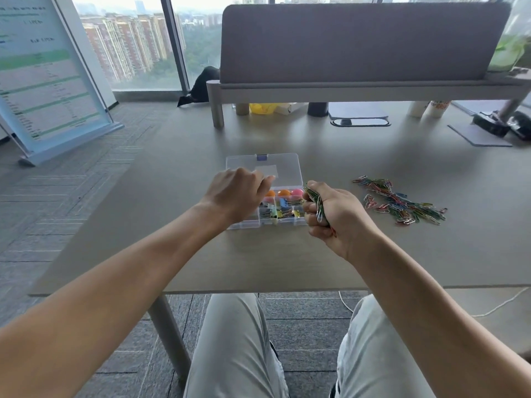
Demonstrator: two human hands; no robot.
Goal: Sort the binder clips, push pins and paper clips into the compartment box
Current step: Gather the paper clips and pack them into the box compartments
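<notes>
- Right hand clenched around a bunch of paper clips; the clips stick out of the fist toward the box. Fist sits just beside the box's right wall, at about the height of the middle rows.
- Left hand over the left part of the compartment box, back of the hand up, fingers curled toward the hinge line of lid and tray. Cannot tell whether it grasps anything or only rests there; fingertips hidden.
- Compartment box is clear plastic, open, lid laid back flat toward the far edge of the table, blue latch at the lid's far rim. Box stands about mid-table, nearer the near edge than the far one.
- Far row of compartments: round-headed push pins, orange and pink.
- Rows nearer the person: coloured binder clips, blue, yellow, green, black, with wire handles. Left compartments hidden by the left hand.
- Loose paper clips pile, mixed colours, spread on the table right of the box, apart from it, running diagonally toward the right edge.
- Far edge of table: grey divider panel on a raised rail; under it a yellow bag, a dark cup, pale cups. Cable grommet in the tabletop near there.
- Far right corner: grey mat with dark objects on it, too blurred to name.
- Left of the table, on the floor: a standing poster board; windows behind with apartment towers.
- Person's legs in light trousers under the near edge.
</notes>
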